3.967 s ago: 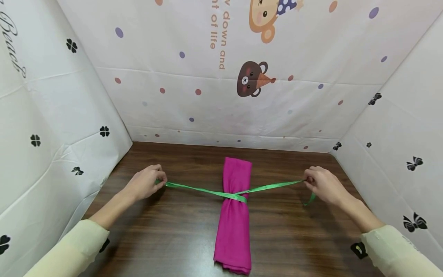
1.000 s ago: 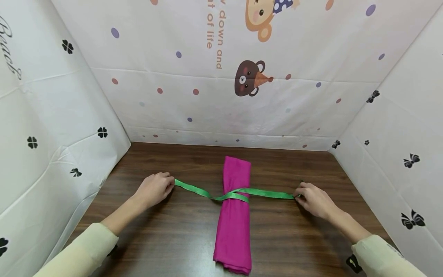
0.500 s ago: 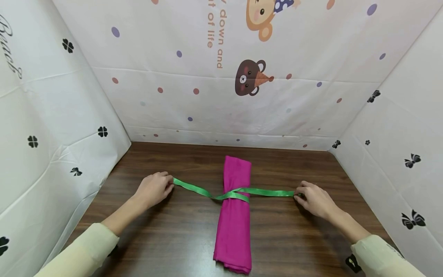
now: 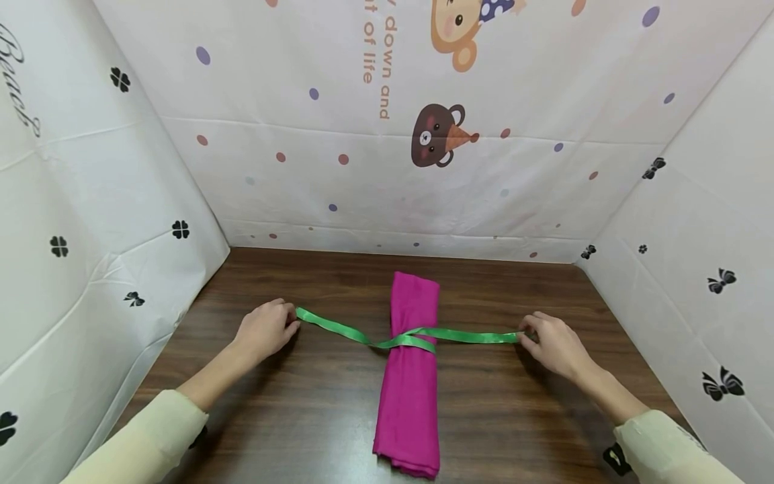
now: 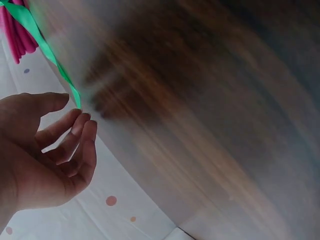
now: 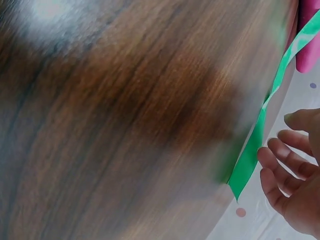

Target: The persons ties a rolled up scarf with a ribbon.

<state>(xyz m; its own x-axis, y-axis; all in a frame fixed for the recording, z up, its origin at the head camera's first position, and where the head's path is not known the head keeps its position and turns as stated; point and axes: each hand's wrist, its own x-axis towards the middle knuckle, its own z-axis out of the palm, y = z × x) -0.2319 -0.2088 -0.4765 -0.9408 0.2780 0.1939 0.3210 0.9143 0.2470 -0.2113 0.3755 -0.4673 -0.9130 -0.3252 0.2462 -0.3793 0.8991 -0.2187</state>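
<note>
A folded magenta cloth (image 4: 407, 410) lies lengthwise in the middle of the wooden table, cinched near its centre. Around it goes a green ribbon (image 4: 465, 335), its two ends crossing on top and running out left and right. At the left end is my left hand (image 4: 266, 329); in the left wrist view its thumb stands apart from the fingers, with the ribbon tip (image 5: 77, 100) right at the index fingertip. My right hand (image 4: 553, 344) is beside the other end; the right wrist view shows the loose ribbon end (image 6: 242, 172) lying past its spread, relaxed fingers.
White printed sheets form a back wall (image 4: 272, 181), a left wall (image 4: 91, 202) and a right wall (image 4: 695, 235) around the dark wooden table (image 4: 302, 417). Pale yellow sleeves (image 4: 145, 437) cover both forearms.
Four seconds ago both hands pulled the ribbon taut. They came inward and lowered its ends to the table. Since then the fingers have let go, and the left hand has shifted slightly left.
</note>
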